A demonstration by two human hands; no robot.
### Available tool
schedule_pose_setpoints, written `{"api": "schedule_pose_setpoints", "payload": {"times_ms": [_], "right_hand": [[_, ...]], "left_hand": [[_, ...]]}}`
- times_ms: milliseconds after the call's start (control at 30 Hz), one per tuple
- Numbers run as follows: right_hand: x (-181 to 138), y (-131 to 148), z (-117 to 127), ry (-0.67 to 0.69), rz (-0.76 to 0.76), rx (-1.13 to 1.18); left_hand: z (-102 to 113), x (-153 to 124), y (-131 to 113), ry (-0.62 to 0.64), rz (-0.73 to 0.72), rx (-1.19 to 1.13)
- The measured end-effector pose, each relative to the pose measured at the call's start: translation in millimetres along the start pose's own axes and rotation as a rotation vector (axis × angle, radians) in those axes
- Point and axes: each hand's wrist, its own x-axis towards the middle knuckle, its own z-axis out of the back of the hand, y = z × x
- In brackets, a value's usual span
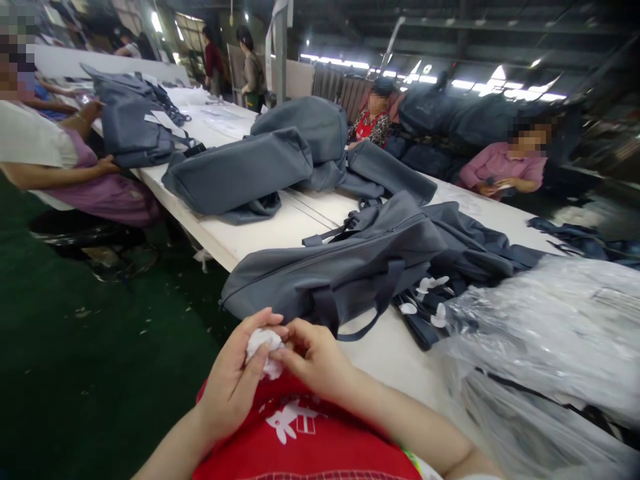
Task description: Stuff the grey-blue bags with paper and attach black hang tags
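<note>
White wad [263, 341], crumpled, paper or thin film (can't tell), sits between both hands, in front of the red apron [300, 457] and just off the near end of a grey bag [340, 263]. Left hand [237, 363]: fingers curled, clamped on wad. Right hand [315, 353]: fingers bunched at wad's edge, thumb touching; tips partly hidden, can't tell if they grip. Step in hand, my read: working the wad with both hands, bag left alone on the worktop [395, 367]. Next move on it would call for a steady left hold and a fine right-finger pinch.

Writing: apron has a white rabbit print [287, 423], faint lettering above it, too blurred to read. No brand seen on the near bag. White slips [167, 123] on the far bag [133, 123], nothing legible. Clear plastic [555, 320], right side: no readable text.
</note>
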Motion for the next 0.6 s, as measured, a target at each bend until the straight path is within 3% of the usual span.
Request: {"api": "schedule_pose_setpoints", "payload": {"times_ms": [100, 167, 367, 533, 600], "right_hand": [[2.2, -5.1, -0.5, 0.003, 0.017, 0.138], [1.2, -5.5, 4.9, -0.019, 0.068, 0.111], [-5.3, 6.2, 26.6, -0.203, 0.108, 0.01], [-7.8, 10.3, 16.0, 0.024, 0.06, 0.07], [-8.8, 8.6, 12.6, 0.003, 0.098, 0.011]], "left_hand": [[-2.3, 1.9, 0.5, -0.009, -0.061, 0.111], [-1.5, 3.2, -0.3, -0.037, -0.083, 0.137], [1.2, 8.2, -11.2, -0.319, -0.072, 0.034], [-7.2, 10.1, -17.2, -0.151, -0.322, 0.247], [-9.8, 9.7, -16.7, -0.133, -0.357, 0.248]]}}
